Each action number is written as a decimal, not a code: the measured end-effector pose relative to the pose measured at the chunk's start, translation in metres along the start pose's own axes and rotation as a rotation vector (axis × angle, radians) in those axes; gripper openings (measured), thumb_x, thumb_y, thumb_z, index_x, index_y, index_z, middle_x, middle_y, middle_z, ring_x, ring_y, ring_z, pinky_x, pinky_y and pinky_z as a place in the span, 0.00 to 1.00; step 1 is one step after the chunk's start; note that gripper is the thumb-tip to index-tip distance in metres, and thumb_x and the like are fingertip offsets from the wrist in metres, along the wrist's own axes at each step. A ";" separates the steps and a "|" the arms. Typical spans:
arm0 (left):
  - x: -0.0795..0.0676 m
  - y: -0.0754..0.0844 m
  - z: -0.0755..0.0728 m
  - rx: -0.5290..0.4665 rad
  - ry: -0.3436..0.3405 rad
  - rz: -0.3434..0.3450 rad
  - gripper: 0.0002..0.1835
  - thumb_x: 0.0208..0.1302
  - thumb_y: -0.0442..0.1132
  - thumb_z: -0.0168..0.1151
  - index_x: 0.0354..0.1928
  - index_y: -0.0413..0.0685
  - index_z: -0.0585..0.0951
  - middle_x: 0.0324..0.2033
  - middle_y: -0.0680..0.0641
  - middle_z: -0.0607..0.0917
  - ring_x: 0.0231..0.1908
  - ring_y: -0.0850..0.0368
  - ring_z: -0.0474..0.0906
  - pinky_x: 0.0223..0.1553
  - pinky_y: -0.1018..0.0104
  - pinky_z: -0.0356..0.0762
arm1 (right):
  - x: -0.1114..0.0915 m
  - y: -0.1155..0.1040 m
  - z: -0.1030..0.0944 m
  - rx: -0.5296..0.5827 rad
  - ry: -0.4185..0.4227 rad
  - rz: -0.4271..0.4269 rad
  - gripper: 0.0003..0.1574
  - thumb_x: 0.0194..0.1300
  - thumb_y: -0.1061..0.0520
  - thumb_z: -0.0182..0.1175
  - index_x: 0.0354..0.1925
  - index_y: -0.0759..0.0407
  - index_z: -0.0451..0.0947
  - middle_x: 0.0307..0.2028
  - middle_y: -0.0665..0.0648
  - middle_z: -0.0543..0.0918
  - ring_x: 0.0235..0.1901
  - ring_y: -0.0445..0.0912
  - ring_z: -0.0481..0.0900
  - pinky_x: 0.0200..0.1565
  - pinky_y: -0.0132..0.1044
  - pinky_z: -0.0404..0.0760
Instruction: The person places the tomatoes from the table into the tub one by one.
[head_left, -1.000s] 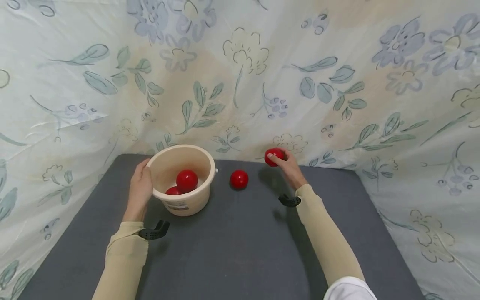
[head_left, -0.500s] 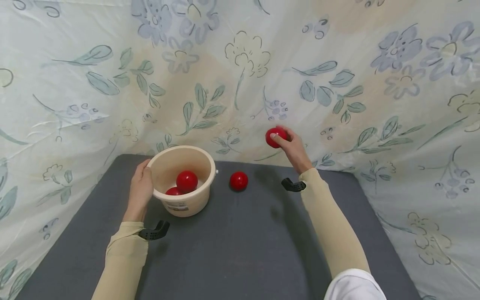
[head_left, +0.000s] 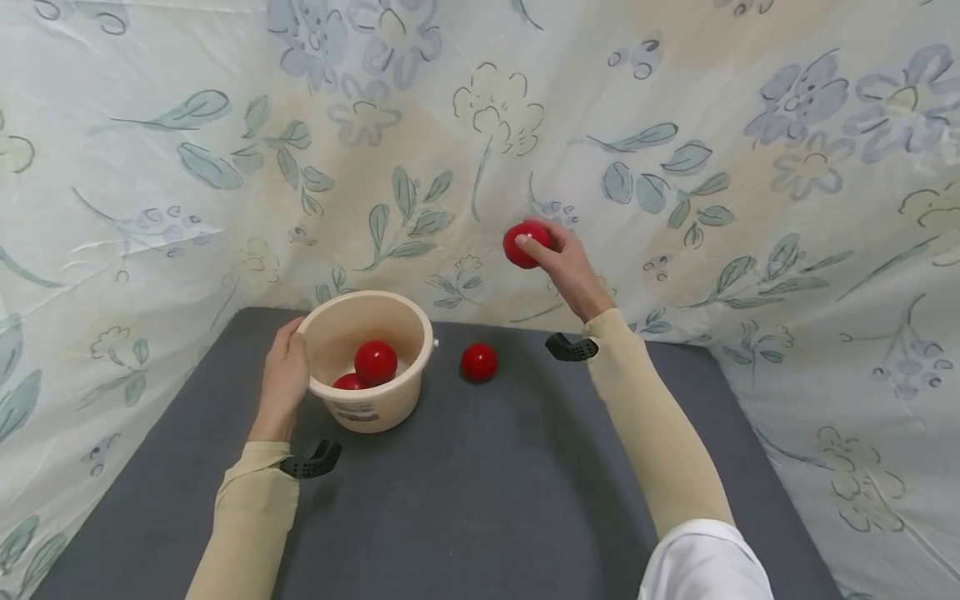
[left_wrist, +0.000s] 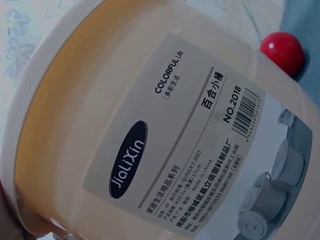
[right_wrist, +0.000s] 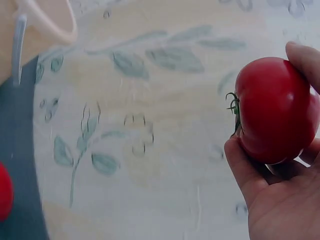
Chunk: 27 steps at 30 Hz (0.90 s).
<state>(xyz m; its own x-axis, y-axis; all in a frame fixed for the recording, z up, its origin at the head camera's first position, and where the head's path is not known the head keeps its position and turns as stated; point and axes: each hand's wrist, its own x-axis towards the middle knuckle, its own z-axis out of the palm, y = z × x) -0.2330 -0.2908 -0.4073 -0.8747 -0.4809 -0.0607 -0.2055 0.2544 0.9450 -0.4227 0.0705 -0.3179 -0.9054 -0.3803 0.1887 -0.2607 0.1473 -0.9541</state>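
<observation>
A cream plastic bucket stands tilted on the dark table, and my left hand grips its rim from the left side. Two tomatoes lie inside it, a whole-looking upper one and a lower one partly hidden. My right hand holds a red tomato in the air, right of the bucket and above the table. In the right wrist view, thumb and fingers wrap that tomato, its green stem facing left. Another tomato rests on the table between bucket and right hand.
Pale floral cloth hangs behind and at both sides of the dark grey table. A printed label covers part of the bucket's wall. A small knob sticks out from the rim's right side.
My right hand has raised the tomato from near the table's back edge, then moved it left. The left hand and the bucket stay in place.
</observation>
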 end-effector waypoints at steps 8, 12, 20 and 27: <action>0.001 -0.001 -0.002 -0.012 0.006 0.006 0.31 0.80 0.52 0.27 0.80 0.54 0.55 0.78 0.42 0.60 0.75 0.39 0.60 0.73 0.35 0.58 | 0.011 -0.026 0.034 -0.002 -0.070 -0.085 0.39 0.66 0.40 0.64 0.70 0.48 0.68 0.64 0.52 0.75 0.63 0.49 0.71 0.64 0.53 0.76; 0.001 -0.003 -0.001 -0.015 0.005 0.000 0.31 0.80 0.52 0.28 0.80 0.54 0.55 0.78 0.43 0.61 0.75 0.39 0.60 0.73 0.35 0.59 | 0.011 -0.034 0.053 0.024 -0.114 -0.094 0.39 0.67 0.43 0.63 0.71 0.51 0.67 0.64 0.53 0.76 0.63 0.50 0.72 0.63 0.52 0.77; 0.002 -0.004 0.002 -0.004 0.018 0.011 0.30 0.81 0.51 0.28 0.80 0.53 0.56 0.78 0.42 0.61 0.75 0.39 0.60 0.73 0.35 0.59 | 0.012 -0.039 0.086 0.032 -0.208 -0.112 0.39 0.67 0.43 0.63 0.71 0.50 0.67 0.63 0.53 0.76 0.62 0.50 0.73 0.60 0.49 0.80; 0.000 -0.002 0.002 0.003 0.024 0.011 0.30 0.81 0.51 0.29 0.80 0.54 0.56 0.78 0.41 0.61 0.75 0.39 0.60 0.73 0.35 0.58 | 0.009 -0.042 0.116 0.019 -0.257 -0.107 0.41 0.64 0.43 0.66 0.72 0.47 0.67 0.63 0.51 0.77 0.61 0.49 0.75 0.58 0.45 0.83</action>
<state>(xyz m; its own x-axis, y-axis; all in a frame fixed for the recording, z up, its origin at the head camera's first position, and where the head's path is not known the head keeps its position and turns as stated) -0.2335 -0.2894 -0.4097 -0.8663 -0.4977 -0.0423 -0.1969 0.2624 0.9446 -0.3807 -0.0447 -0.3028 -0.7576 -0.6123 0.2260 -0.3418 0.0773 -0.9366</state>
